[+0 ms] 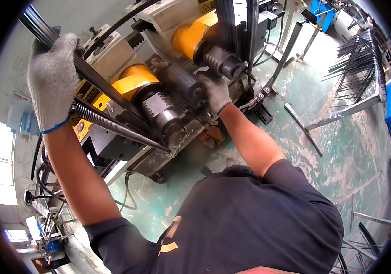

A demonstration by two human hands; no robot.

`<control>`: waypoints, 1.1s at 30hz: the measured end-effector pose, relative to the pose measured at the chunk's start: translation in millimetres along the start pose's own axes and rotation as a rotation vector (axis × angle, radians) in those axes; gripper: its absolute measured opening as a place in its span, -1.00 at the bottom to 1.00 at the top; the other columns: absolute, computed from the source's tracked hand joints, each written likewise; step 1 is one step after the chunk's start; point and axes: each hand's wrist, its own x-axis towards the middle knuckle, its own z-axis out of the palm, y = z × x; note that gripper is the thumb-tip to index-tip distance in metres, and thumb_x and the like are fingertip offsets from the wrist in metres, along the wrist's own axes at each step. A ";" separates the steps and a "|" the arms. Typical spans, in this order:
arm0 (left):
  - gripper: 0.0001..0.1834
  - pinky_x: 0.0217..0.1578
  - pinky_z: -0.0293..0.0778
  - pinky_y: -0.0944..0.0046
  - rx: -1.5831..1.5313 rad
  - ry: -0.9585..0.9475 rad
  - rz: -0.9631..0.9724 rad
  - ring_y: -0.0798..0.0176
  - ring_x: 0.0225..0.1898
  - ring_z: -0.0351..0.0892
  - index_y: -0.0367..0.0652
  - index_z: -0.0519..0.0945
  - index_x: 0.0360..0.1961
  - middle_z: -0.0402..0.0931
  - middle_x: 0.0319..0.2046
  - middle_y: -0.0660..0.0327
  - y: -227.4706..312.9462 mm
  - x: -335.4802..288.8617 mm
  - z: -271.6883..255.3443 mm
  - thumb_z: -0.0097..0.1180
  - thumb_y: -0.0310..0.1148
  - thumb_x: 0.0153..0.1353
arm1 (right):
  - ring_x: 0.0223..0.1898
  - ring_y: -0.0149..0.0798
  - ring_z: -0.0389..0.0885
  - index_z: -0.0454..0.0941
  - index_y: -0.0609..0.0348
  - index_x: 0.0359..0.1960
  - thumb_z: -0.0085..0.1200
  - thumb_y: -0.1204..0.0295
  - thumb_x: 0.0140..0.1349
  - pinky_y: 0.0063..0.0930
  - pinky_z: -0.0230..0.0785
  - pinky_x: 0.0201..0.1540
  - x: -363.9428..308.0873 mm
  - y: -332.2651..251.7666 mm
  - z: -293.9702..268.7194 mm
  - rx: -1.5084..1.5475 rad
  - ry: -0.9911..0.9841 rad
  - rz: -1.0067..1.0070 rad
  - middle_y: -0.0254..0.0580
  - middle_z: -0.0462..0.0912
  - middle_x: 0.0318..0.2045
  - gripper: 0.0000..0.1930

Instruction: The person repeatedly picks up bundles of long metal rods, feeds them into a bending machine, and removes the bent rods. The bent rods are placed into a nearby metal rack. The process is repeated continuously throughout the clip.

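Note:
My left hand [53,82], in a grey knitted glove with a blue cuff edge, is closed around a bundle of dark metal tubes [99,80]. The bundle slants from the upper left down toward the machine. My right hand [217,93], also gloved, is beside a blurred dark cylindrical part [181,81] between two toothed rollers. Its fingers look curled; what they hold is partly hidden. One toothed roller [159,112] has a yellow collar [134,82] and sits below the bundle. The other toothed roller [223,61] stands farther right, behind a yellow housing [188,39].
A coiled spring-covered rod [113,123] juts along the machine's near side. More upright dark bars [227,27] stand at the back. To the right, a metal rack [360,68] carries many thin dark rods, and a loose bar [303,130] lies on the worn green floor [323,173].

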 end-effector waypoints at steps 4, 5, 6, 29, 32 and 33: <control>-0.56 -0.30 0.56 0.19 -0.078 0.003 -0.062 0.32 -0.34 0.61 -0.26 0.70 -0.17 0.54 -0.47 0.20 -8.1 4.5 3.1 0.17 -0.02 0.34 | -0.57 -0.25 0.69 0.56 0.31 -0.07 0.35 0.40 0.24 -0.38 0.57 -0.55 -3.0 -4.6 1.5 0.007 -0.019 0.019 -0.13 0.68 -0.42 -0.68; -0.56 -0.30 0.56 0.19 -0.066 0.000 -0.065 0.32 -0.34 0.61 -0.26 0.70 -0.17 0.54 -0.47 0.20 -8.0 4.4 2.4 0.17 -0.02 0.34 | -0.57 -0.26 0.69 0.56 0.30 -0.07 0.35 0.41 0.24 -0.38 0.57 -0.54 -2.7 -4.9 1.4 0.004 -0.020 0.021 -0.14 0.68 -0.42 -0.68; -0.55 -0.29 0.56 0.19 -0.054 -0.005 -0.068 0.32 -0.33 0.61 -0.26 0.70 -0.17 0.53 -0.47 0.20 -7.4 4.2 2.2 0.17 -0.01 0.35 | -0.57 -0.26 0.68 0.56 0.30 -0.07 0.35 0.41 0.23 -0.38 0.57 -0.54 -2.6 -5.1 0.9 0.002 -0.019 0.022 -0.14 0.68 -0.42 -0.68; -0.60 -0.24 0.62 0.20 0.017 0.015 0.073 0.31 -0.28 0.66 -0.22 0.70 -0.12 0.64 -0.35 0.16 -21.4 5.0 -0.3 0.22 -0.05 0.33 | -0.05 -0.22 0.62 0.32 0.33 0.23 0.41 0.46 0.15 -0.34 0.55 0.02 -0.5 -8.3 -2.7 0.043 -0.053 0.134 -0.04 0.58 0.02 -0.35; -0.67 -0.17 0.64 0.17 0.205 0.012 0.324 0.27 -0.26 0.70 -0.20 0.71 -0.12 0.68 -0.32 0.13 -35.1 9.1 -5.8 0.19 -0.12 0.39 | -0.04 -0.21 0.61 0.32 0.32 0.22 0.42 0.47 0.15 -0.34 0.55 0.03 -4.0 -10.6 3.0 0.061 -0.032 0.171 -0.05 0.58 0.01 -0.34; -0.69 -0.11 0.65 0.15 0.368 0.008 0.507 0.25 -0.24 0.72 -0.19 0.71 -0.11 0.70 -0.30 0.12 -34.7 12.6 -7.7 0.16 -0.16 0.42 | -0.03 -0.21 0.61 0.31 0.32 0.22 0.42 0.47 0.15 -0.33 0.55 0.03 -3.7 -10.8 3.5 0.065 -0.021 0.180 -0.05 0.58 0.01 -0.34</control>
